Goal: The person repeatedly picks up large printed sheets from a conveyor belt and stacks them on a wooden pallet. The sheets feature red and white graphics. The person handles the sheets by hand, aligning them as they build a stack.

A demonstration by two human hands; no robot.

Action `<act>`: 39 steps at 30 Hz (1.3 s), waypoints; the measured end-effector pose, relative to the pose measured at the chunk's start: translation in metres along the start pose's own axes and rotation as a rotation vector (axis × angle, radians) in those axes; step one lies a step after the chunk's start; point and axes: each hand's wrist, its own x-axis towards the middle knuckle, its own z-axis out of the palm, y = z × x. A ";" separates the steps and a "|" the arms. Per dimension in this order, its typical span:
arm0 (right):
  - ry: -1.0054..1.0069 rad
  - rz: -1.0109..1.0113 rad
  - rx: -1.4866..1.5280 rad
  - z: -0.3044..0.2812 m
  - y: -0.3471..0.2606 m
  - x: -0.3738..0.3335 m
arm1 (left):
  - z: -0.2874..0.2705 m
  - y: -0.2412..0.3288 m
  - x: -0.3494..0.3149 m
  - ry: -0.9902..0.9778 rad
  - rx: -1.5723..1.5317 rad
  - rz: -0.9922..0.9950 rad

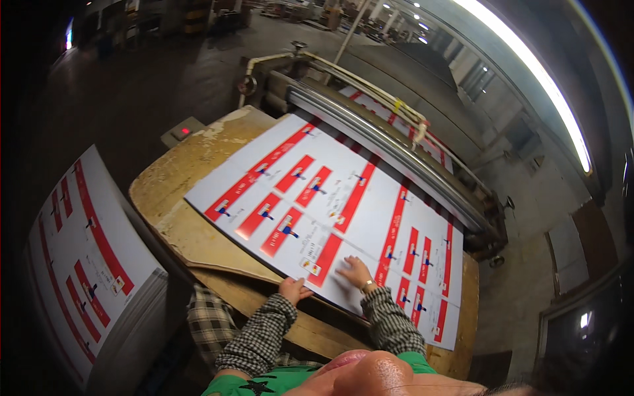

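Note:
A large white printed sheet [356, 247] with red bars and small blue figures lies on a worn wooden table [173, 210]. Its far edge reaches under a long metal roller [396, 158]. My left hand [294, 290] is at the sheet's near edge, with its fingers closed on that edge; the fingertips underneath are hidden. To its right, my right hand [356, 272] is over the sheet with fingers spread, slightly blurred by motion. Whether its fingertips press on the paper is hard to tell. Both forearms wear checked sleeves.
At the left stands a tall stack of similar printed sheets [92, 264]. Rails and handwheels [246, 85] flank the roller machine. More printed sheet [389, 119] shows beyond the roller. A small box with a red light [183, 131] sits beside the table's far left side.

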 end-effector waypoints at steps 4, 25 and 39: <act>-0.274 -0.264 -0.380 0.021 -0.035 -0.042 | -0.002 0.017 0.001 -0.019 0.075 0.010; -0.090 -0.047 0.318 -0.039 -0.061 -0.084 | -0.004 0.034 -0.011 0.223 0.687 -0.198; 0.040 -0.049 -0.010 -0.016 0.001 0.005 | -0.007 0.012 0.005 -0.089 0.025 0.002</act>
